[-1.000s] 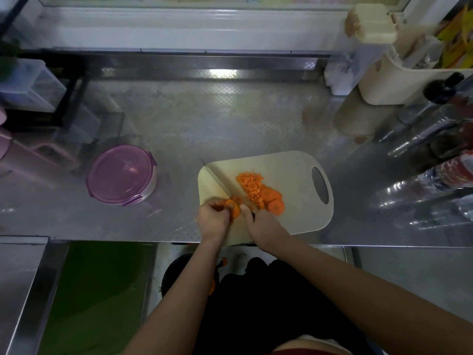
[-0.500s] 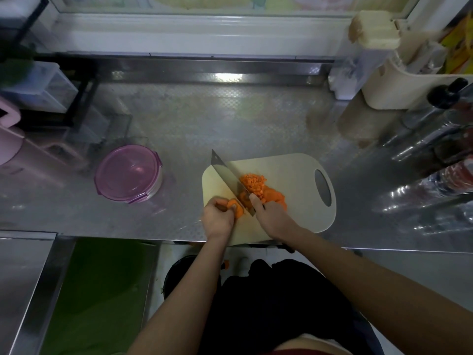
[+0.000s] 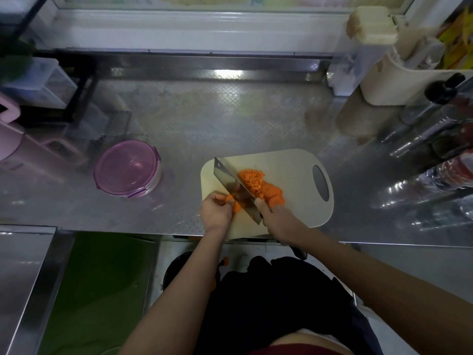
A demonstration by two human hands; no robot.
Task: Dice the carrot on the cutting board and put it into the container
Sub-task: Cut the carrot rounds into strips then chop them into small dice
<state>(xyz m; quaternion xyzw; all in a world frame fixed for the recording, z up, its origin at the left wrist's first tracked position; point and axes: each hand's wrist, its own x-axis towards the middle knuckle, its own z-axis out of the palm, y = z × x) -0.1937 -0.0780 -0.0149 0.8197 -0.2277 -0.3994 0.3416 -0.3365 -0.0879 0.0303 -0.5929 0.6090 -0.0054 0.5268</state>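
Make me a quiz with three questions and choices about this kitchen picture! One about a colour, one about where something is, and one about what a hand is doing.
1. What colour is the lid of the round container?
A green
B purple
C white

2. Where is the pile of diced carrot?
A in the container
B in a pan
C on the cutting board

3. What is the right hand doing?
A gripping the cleaver
B lying flat and empty
C holding a spoon

Answers:
1. B, because the closed lid looks purple.
2. C, because the orange pile lies on the board beside the blade.
3. A, because its fingers are curled round the cleaver over the board.
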